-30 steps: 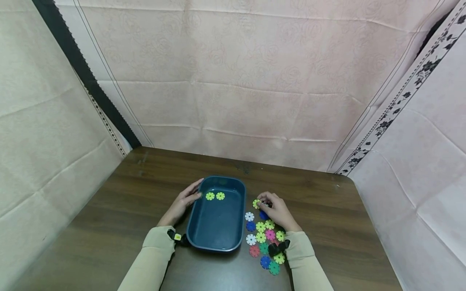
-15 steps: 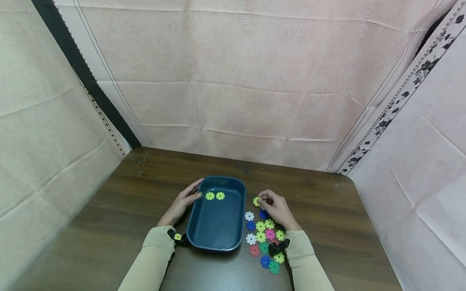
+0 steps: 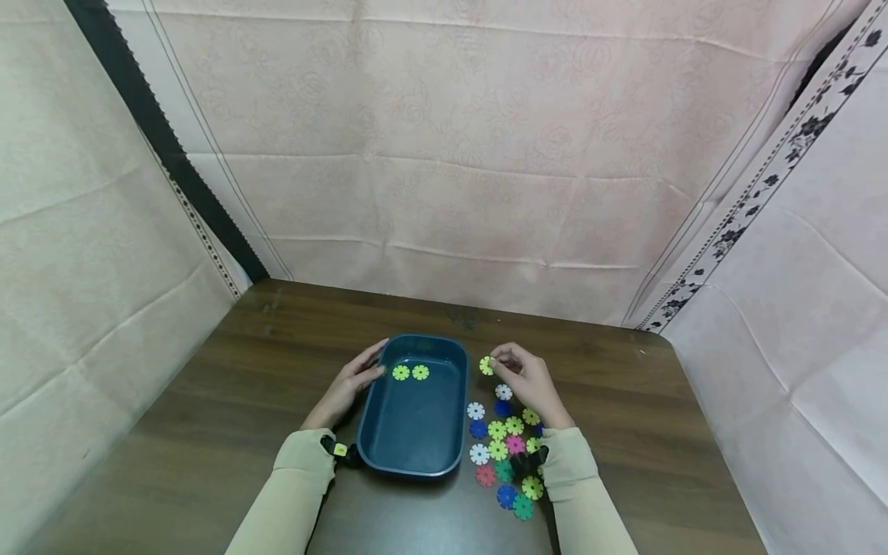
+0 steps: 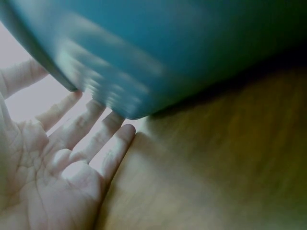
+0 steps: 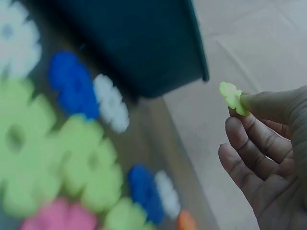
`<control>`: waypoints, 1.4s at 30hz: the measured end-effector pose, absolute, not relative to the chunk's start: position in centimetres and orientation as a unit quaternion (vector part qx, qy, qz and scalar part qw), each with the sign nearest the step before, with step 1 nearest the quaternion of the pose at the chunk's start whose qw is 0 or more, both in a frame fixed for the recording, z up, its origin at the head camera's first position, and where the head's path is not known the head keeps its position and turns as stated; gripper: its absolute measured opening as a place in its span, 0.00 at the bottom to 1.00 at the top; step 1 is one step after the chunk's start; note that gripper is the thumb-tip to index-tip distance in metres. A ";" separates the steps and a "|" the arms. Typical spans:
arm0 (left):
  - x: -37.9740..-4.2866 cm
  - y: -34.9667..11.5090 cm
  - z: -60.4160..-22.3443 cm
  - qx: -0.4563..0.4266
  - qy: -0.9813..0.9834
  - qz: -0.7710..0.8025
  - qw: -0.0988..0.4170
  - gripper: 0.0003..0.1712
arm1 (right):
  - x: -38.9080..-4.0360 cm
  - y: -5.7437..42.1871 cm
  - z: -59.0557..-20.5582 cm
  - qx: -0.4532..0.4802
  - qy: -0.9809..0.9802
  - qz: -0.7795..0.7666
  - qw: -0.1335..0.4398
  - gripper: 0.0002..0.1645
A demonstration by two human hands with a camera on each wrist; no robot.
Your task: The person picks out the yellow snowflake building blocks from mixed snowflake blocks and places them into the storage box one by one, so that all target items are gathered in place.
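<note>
My right hand (image 3: 530,385) pinches a yellow-green notched building disc (image 5: 233,98) between thumb and fingertips, raised beyond the other discs and just right of the tray. The left hand (image 3: 347,391) holds a deep blue rectangular tray (image 3: 416,472) at its far left corner. Its thumb lies at the rim while the fingers (image 4: 108,151) reach along the outer wall. Inside the tray, near its far end, lie two yellow-green discs, a left one (image 3: 400,373) and a right one (image 3: 420,372), side by side.
Right of the tray, loose discs lie spread on the wooden table (image 3: 277,370): white (image 3: 503,392), blue (image 3: 506,496), pink (image 3: 515,445), red (image 3: 486,475), green (image 3: 523,506) and more yellow-green ones. The right wrist band (image 3: 529,462) overlaps some. Pale cloth (image 3: 444,154) hangs behind the table.
My right hand has lifted the yellow-green disc away from the pile, up and toward the table's far side, uncovering a white disc. The left hand and tray stay nearly in place.
</note>
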State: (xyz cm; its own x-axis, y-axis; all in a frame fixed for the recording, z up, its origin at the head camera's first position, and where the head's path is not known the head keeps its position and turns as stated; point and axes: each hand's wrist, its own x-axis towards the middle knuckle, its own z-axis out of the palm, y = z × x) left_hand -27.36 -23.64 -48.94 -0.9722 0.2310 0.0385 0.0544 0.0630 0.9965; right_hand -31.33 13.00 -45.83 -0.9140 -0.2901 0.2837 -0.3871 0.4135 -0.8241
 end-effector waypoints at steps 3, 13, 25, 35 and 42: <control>-27.4 -23.7 -48.9 0.095 0.726 0.677 0.066 0.31 | -31.5 11.9 -44.8 0.220 -0.835 0.502 0.051 0.07; -27.3 -23.8 -49.1 0.082 0.723 0.682 0.073 0.30 | -32.5 7.6 -42.3 0.329 -0.826 0.458 -0.009 0.06; -27.5 -23.8 -49.2 0.104 0.713 0.690 0.072 0.31 | -34.4 3.6 -41.8 0.449 -0.861 0.224 -0.083 0.10; -27.5 -23.8 -49.1 0.099 0.713 0.690 0.072 0.31 | -34.8 2.5 -42.0 0.447 -0.878 0.142 -0.097 0.13; -27.5 -23.8 -49.2 0.103 0.713 0.690 0.071 0.31 | -34.6 2.0 -42.0 0.440 -0.882 0.138 -0.095 0.12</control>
State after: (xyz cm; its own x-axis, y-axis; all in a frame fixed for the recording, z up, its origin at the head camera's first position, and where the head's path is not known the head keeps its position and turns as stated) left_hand -27.51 -23.81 -49.17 -0.9688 0.2446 0.0408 0.0490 0.0275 0.9984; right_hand -34.64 1.99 -41.97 -0.5941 -0.8031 -0.0458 -0.7510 0.5742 -0.3262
